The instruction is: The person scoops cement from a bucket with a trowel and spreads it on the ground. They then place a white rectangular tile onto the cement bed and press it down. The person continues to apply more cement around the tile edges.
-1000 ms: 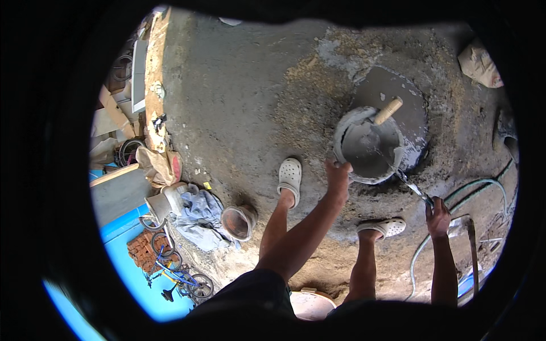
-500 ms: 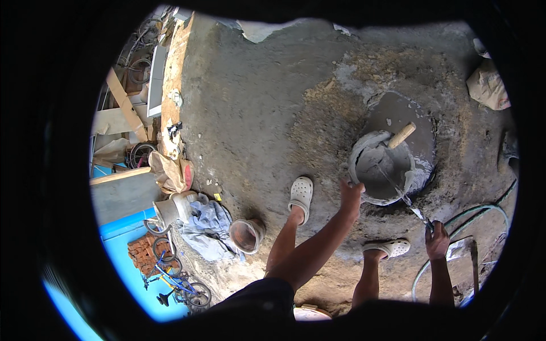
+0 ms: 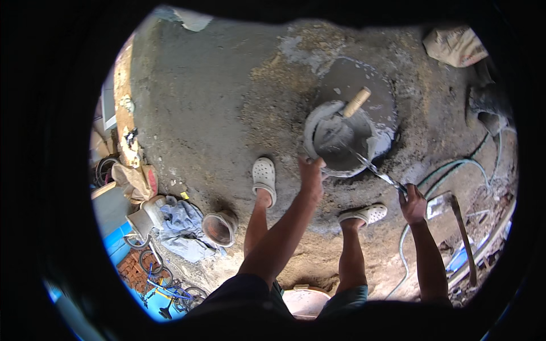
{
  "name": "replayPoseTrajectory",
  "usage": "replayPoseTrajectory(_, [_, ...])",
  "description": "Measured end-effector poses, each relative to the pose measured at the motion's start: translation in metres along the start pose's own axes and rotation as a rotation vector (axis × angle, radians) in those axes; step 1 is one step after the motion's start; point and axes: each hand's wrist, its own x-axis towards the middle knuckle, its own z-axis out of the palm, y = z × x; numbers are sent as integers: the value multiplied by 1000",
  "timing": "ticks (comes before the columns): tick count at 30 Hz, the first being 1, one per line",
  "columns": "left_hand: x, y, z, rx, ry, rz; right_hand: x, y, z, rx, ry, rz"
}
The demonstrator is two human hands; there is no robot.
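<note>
A round bucket, caked with grey cement, holds grey wet mix and stands by a grey puddle. My left hand is closed on its near-left rim. In my right hand, to the right of the bucket, is the end of a green hose. A stream of water runs from the hose into the bucket. A tool's pale wooden handle sticks up over the far rim; its other end is hidden in the bucket.
Wet cement puddle lies behind the bucket. A paper sack is at the far right. A long-handled tool lies right of my arm. An empty-looking pot and grey-blue cloth are at left. My feet wear white clogs.
The whole view has shifted, so the bucket and both hands appear further left and higher. My left hand stays on the rim, and water still runs from the hose.
</note>
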Motion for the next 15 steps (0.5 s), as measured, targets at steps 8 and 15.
replayPoseTrajectory(8, [-1,-1,-4,-26,-99,26,-6,7,4,9,52,-19])
replayPoseTrajectory(15, [4,-8,-10,-24,-38,12,-5,5,7,12,33,13])
